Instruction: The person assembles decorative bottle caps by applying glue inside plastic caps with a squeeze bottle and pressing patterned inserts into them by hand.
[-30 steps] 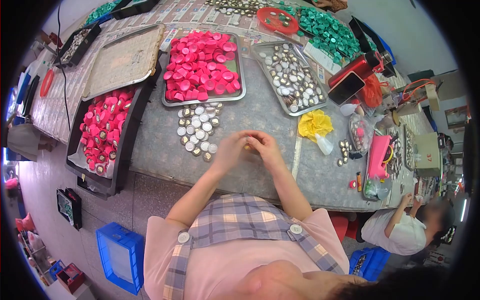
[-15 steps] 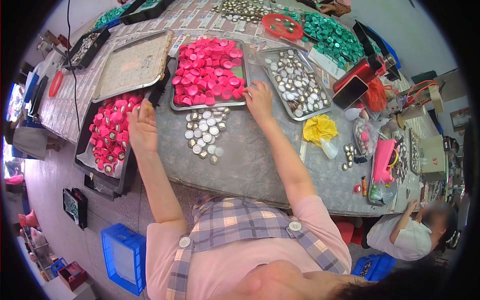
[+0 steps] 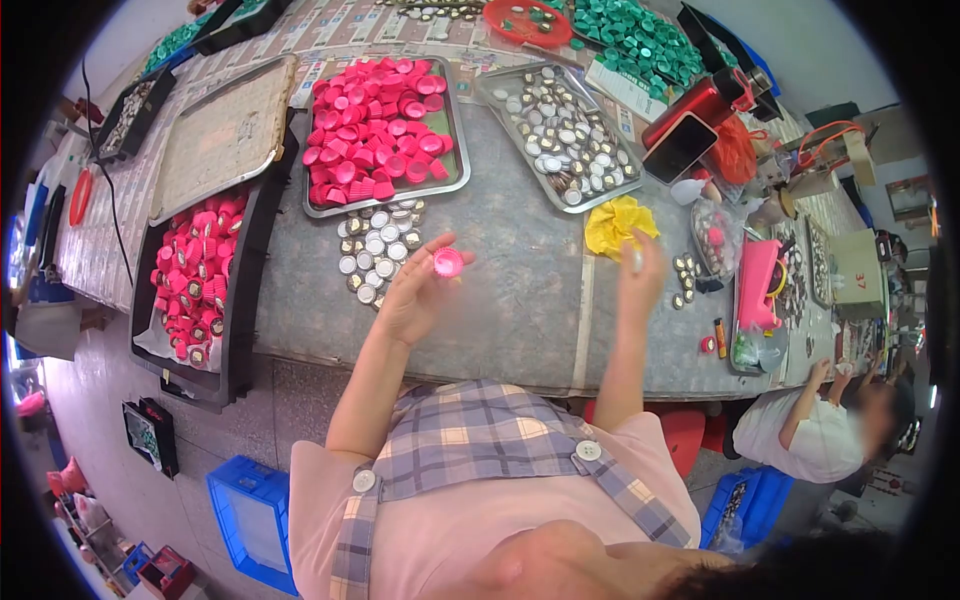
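My left hand (image 3: 412, 300) is closed around a pink bottle cap (image 3: 447, 262), held with its hollow side up above the table. To the right, my right hand (image 3: 642, 280) is beside a crumpled yellow cloth (image 3: 618, 226), with its fingers pinched on a small white piece (image 3: 638, 261) whose kind I cannot make out. Beyond my left hand, several round silver-white discs (image 3: 375, 246) lie loose on the table. Behind them a metal tray (image 3: 458, 165) holds a heap of pink caps (image 3: 375, 130). A second metal tray (image 3: 575, 203) carries more white discs.
At left, a black crate (image 3: 245, 320) holds pink caps under a worn, tilted tray (image 3: 225, 135). A phone (image 3: 682, 148) leans by a red flask (image 3: 690, 105). Green caps (image 3: 635, 40) are piled at the back. Another person (image 3: 800, 430) sits at right.
My left hand came from the black crate to the middle and now shows a pink cap. My right hand left the pink-cap tray and moved right to the yellow cloth, gripping the white piece.
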Motion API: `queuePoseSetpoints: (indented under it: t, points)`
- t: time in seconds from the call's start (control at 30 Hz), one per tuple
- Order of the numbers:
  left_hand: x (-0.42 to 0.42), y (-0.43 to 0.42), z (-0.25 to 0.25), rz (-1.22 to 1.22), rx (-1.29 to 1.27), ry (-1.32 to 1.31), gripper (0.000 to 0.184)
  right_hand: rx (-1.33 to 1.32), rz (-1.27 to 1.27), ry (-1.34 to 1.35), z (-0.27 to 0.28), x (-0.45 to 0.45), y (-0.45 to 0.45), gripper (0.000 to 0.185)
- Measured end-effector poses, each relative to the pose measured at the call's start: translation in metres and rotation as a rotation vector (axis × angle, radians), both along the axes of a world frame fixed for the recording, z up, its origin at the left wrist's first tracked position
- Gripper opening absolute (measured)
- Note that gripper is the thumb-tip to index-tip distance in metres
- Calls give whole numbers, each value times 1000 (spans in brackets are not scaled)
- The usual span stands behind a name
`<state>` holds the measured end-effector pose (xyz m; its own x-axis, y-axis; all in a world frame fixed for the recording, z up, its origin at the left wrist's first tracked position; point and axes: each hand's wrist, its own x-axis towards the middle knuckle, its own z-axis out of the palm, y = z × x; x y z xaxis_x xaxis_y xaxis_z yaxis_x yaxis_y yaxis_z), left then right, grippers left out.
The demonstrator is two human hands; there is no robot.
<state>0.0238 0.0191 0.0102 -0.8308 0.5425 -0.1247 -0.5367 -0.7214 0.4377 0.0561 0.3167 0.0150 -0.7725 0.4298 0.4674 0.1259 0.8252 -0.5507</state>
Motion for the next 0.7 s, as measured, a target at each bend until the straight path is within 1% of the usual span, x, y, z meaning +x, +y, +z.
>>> queuePoseSetpoints:
  t: [0.07, 0.1, 0.17, 0.2, 0.27, 0.37, 0.43, 0.5, 0.57, 0.6, 0.63, 0.67, 0.7]
  points:
    - [3, -1, 1, -2, -25, -14, 43, 269, -120, -197, -15, 11, 45, 32]
    - [4, -1, -2, -31, -5, -9, 42, 269, -123, -199, -18, 15, 53, 32]
    - [6, 1, -2, -62, 18, -6, 42, 38, -147, -414, -24, 20, 65, 42]
    - [8, 2, -1, -54, 3, -6, 41, 38, -144, -417, -29, 22, 69, 42]
    - [9, 1, 0, -43, -16, -7, 40, -97, -86, -413, -39, 25, 73, 50]
    - [10, -1, -1, -54, -28, -16, 38, -113, -124, -447, -34, 31, 67, 53]
    - [11, 1, 2, 14, -19, -77, 35, -90, -139, -462, -35, 34, 65, 53]
    - [11, 0, -8, 17, -22, -121, 36, -65, -155, -474, -31, 36, 58, 52]
    - [11, -2, -12, 31, -27, -166, 37, -214, -174, -411, -18, 36, 44, 48]
    - [10, -3, -11, -7, 26, -156, 38, -214, -170, -414, -18, 34, 40, 48]
    - [10, -4, -9, -48, 78, -146, 38, -354, -136, -316, -18, 34, 37, 44]
    - [10, -4, -7, -49, 78, -146, 38, -492, -104, -214, -17, 34, 33, 41]
    - [9, -2, -4, -52, 58, -132, 40, -492, -107, -213, -6, 32, 23, 41]
